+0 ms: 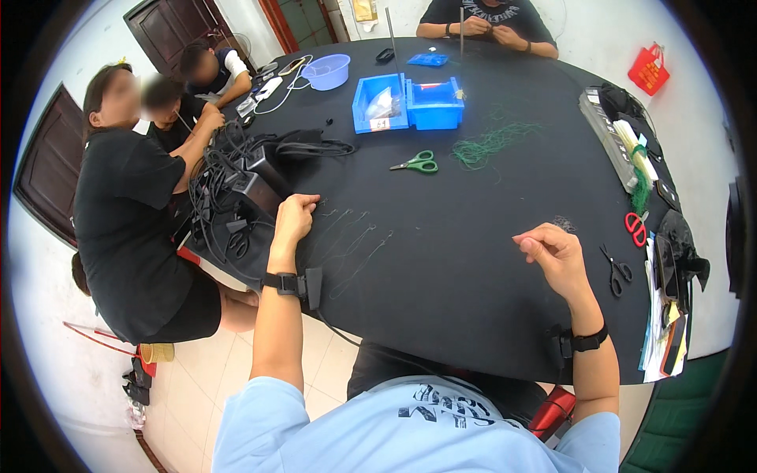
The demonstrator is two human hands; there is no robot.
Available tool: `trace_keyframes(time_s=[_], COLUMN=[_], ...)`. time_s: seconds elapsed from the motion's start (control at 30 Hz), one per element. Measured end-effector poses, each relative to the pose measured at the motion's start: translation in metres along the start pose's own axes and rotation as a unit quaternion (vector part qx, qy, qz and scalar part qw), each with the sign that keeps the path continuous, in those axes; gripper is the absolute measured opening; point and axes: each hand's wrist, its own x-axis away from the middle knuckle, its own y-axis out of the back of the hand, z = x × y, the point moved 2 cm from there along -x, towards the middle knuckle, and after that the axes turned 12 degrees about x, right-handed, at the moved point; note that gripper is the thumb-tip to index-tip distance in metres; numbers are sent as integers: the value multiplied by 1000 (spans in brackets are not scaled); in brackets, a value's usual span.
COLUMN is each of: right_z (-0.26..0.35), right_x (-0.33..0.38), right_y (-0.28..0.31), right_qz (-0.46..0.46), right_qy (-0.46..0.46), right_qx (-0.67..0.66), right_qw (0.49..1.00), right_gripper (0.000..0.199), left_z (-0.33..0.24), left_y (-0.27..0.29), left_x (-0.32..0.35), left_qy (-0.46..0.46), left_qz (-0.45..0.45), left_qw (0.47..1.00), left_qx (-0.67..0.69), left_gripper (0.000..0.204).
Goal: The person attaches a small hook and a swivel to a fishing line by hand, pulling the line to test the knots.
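Note:
My left hand (296,219) rests at the left of the black-covered table, its fingers closed around something too small to make out. Beside those fingers lie several thin strands (359,246) with tiny hook-like or looped ends, spread in a slanting row. Over the right part of the table my right hand (555,251) is held with thumb and fingertips pinched together; whatever is between them is too fine to see. Just behind it sits a small heap of tiny dark wire-like pieces (564,223).
Black cables and adapters (256,185) crowd the left edge. Farther back are green-handled scissors (418,162), tangled green thread (493,144), blue bins (408,102) and a purple basin (326,72). Red-handled scissors (635,227) and black scissors (616,272) lie right. Other people sit around.

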Motion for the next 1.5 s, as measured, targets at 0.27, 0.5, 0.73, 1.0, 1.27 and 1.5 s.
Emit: trace_keyframes(time_s=[0.27, 0.5, 0.73, 1.0, 1.27, 1.5], right_z=[-2, -10, -44, -82, -85, 16], right_x=[-1, -9, 4, 87, 104, 57], right_y=[9, 34, 102, 223, 168, 95], right_qz=[-3, -68, -88, -28, -44, -18], right_qy=[-14, -60, -118, -312, -287, 80], right_qx=[-8, -20, 92, 392, 480, 407], right_qw=[1000, 996, 985, 865, 828, 910], right_gripper=[14, 27, 23, 32, 36, 24], left_z=[-44, -165, -255, -248, -243, -253], left_y=[33, 18, -79, -135, -150, -132], left_x=[36, 68, 84, 96, 99, 103], left_qy=[-18, -189, -227, -95, -48, -106], left_qz=[30, 87, 314, 404, 412, 287], left_qw=[998, 966, 883, 841, 807, 834], left_qx=[-52, 151, 263, 348, 420, 460], left_gripper=[38, 34, 34, 30, 34, 49])
